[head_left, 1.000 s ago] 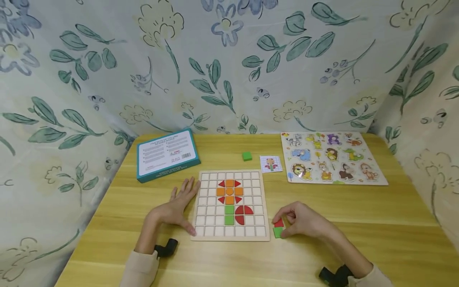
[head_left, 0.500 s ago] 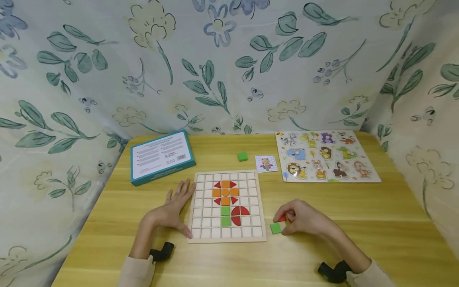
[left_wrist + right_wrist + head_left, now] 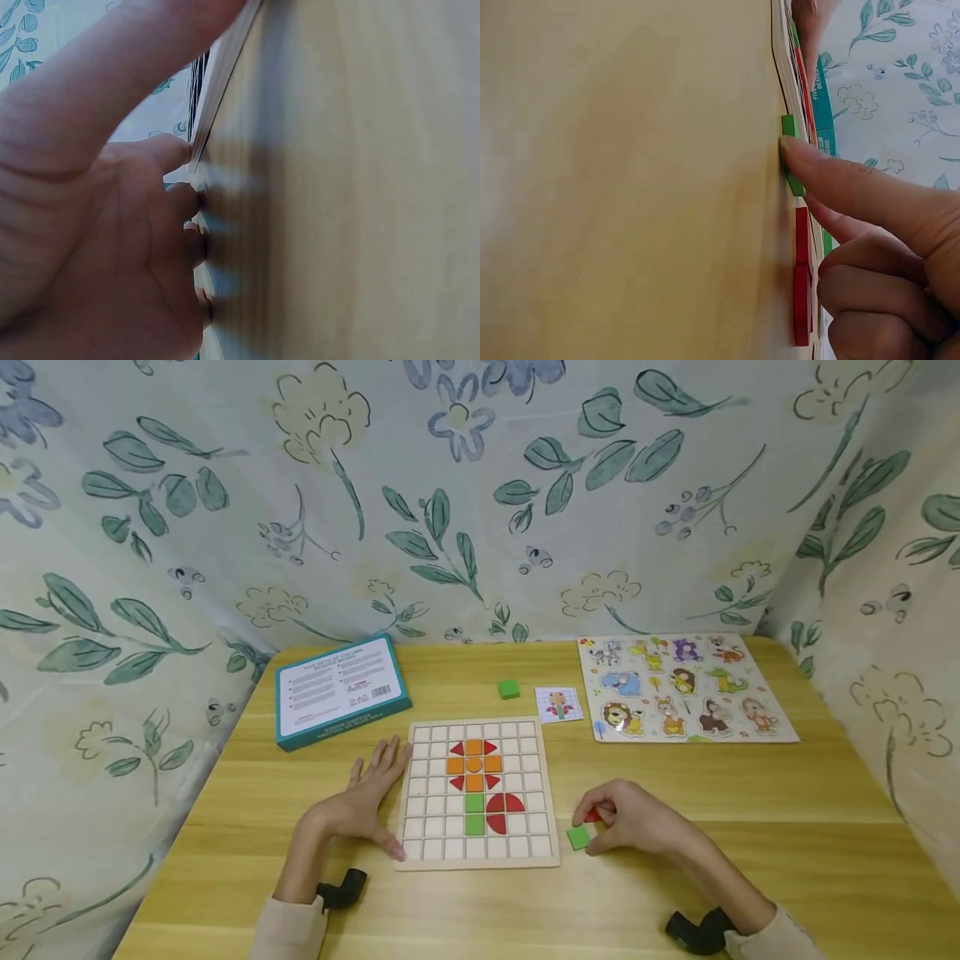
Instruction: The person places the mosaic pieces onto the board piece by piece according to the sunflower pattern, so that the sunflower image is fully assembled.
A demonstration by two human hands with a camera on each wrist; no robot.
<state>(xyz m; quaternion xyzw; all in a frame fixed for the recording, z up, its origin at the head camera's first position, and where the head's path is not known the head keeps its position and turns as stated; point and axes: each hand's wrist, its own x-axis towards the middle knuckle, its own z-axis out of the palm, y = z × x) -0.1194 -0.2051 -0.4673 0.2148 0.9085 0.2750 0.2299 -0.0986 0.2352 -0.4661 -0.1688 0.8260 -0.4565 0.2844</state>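
Observation:
A square wooden grid board [image 3: 420, 852] carries a flower pattern of orange, red and green pieces. My left hand [image 3: 363, 797] lies spread along the board's left side, with the thumb at the near corner and fingertips at the edge. Just right of the board, my right hand [image 3: 633, 820] pinches a green square tile [image 3: 578, 837] between thumb and index finger, low at the table. In the right wrist view the thumb presses on this tile's edge and the other fingers are curled. Red pieces [image 3: 802, 300] lie beside the tile, mostly hidden under the hand in the head view.
Behind the board are another green block [image 3: 509, 689] and a small pattern card [image 3: 558, 704]. A teal-edged box [image 3: 343, 692] lies at the back left, an animal puzzle board [image 3: 686, 689] at the back right. Floral cloth [image 3: 480, 527] hangs behind the table.
The green tile has shifted slightly away from the red piece, and my right hand now covers more of the red. My left hand keeps its place at the board. The head view has turned slightly.

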